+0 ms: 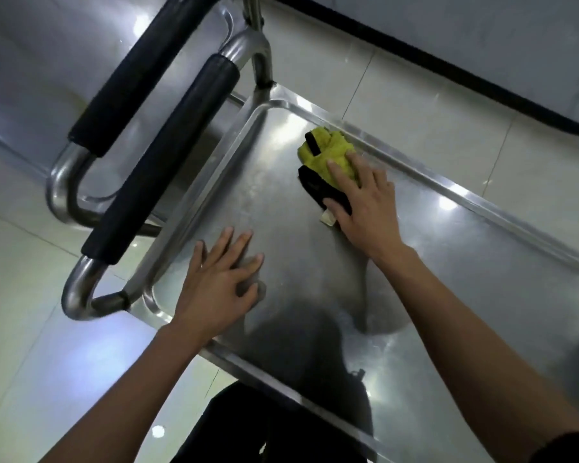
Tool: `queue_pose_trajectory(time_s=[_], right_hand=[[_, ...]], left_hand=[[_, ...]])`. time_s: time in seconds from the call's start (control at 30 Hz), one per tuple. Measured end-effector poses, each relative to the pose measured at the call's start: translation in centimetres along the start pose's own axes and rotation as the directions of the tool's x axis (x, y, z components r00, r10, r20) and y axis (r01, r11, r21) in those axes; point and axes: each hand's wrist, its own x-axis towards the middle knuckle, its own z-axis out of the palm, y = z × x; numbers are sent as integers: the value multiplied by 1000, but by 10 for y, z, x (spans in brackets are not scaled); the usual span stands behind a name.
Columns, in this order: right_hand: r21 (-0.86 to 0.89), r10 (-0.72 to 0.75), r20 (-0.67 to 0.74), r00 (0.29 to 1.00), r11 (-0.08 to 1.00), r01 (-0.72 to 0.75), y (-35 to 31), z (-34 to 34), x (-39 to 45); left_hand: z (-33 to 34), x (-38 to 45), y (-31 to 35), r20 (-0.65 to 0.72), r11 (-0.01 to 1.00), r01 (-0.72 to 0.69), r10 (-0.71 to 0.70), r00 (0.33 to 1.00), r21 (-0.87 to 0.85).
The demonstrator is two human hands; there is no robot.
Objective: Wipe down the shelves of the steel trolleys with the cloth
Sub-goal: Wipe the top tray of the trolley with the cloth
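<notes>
Steel trolley shelf under wipe-down: right hand presses the yellow-black cloth with flat fingers, while left hand, spread flat, braces the trolley.

Steel shelf bears a yellow-black cloth.

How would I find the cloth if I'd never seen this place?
Look at the shiny steel trolley shelf with two black padded handles at one end. Near its far rim, the right hand presses on the cloth. It is the only bright thing there: fuzzy yellow with black edging, while the left hand lies flat on bare metal.
</notes>
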Motion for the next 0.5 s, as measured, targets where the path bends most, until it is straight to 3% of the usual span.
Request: queue_pose_trajectory(time_s=[0.1,0.23,0.4,0.5], right_hand=[[23,-24,-2,1000,999,24,-16,0,-9],[15,-70,-4,998,997,70,-55,11,-23],[36,-188,60,980,982,186,-111,26,-41],[73,-319,88,944,947,313,-151,37,-59]], left_hand=[[2,-9,12,-11,997,70,-69,998,34],[20,-59,36,-186,991,131,-129,974,2],[63,-117,59,-315,982,144,-177,932,-126],[80,-134,66,-309,973,205,-229,923,-109]])
